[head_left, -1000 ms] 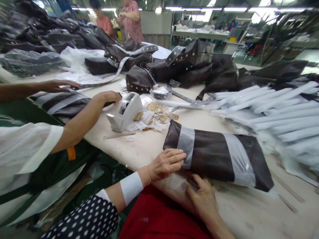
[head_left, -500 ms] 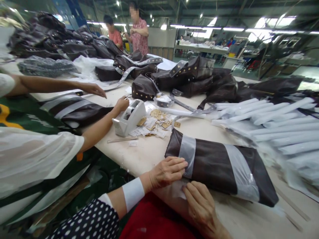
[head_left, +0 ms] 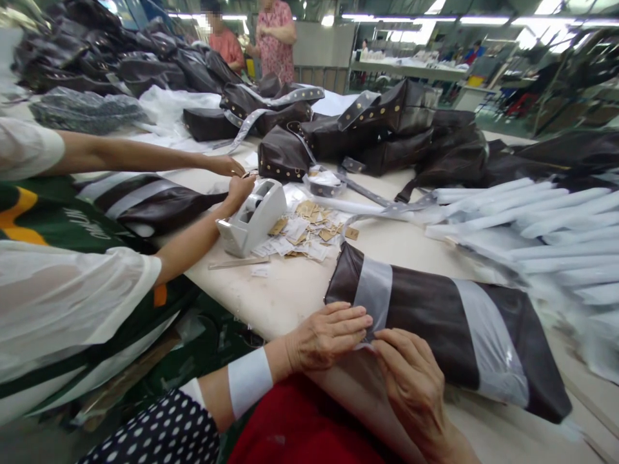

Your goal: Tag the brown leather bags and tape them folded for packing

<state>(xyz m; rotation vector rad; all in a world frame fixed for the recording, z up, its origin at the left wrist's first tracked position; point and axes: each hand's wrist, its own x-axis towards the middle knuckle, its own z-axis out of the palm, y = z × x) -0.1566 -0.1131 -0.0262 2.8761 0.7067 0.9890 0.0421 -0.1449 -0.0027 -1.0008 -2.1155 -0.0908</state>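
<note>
A dark brown leather bag [head_left: 425, 316] lies before me on the table, with two translucent pale grey bands wrapped across it. My left hand [head_left: 329, 335] rests with its fingers stretched out flat on the near end of the left band [head_left: 374, 290]. Beside it, at the bag's front edge, my right hand [head_left: 411, 377] pinches the loose end of that same band between thumb and fingers. The other band [head_left: 491, 341] goes round the bag's right part, untouched. The underside of the bag is hidden.
A co-worker's hands [head_left: 236, 177] are by a white tape dispenser [head_left: 251, 216] at left. Hang tags [head_left: 304, 229] lie in a heap. Brown bags [head_left: 367, 138] fill the back; white paper rolls [head_left: 546, 225] lie at right. Another banded bag [head_left: 149, 206] lies near the co-worker.
My right hand has moved up to the bag's front edge with the band's end, close to my left fingertips. The co-worker's far hand has reached toward the tape dispenser. The view has shifted slightly.
</note>
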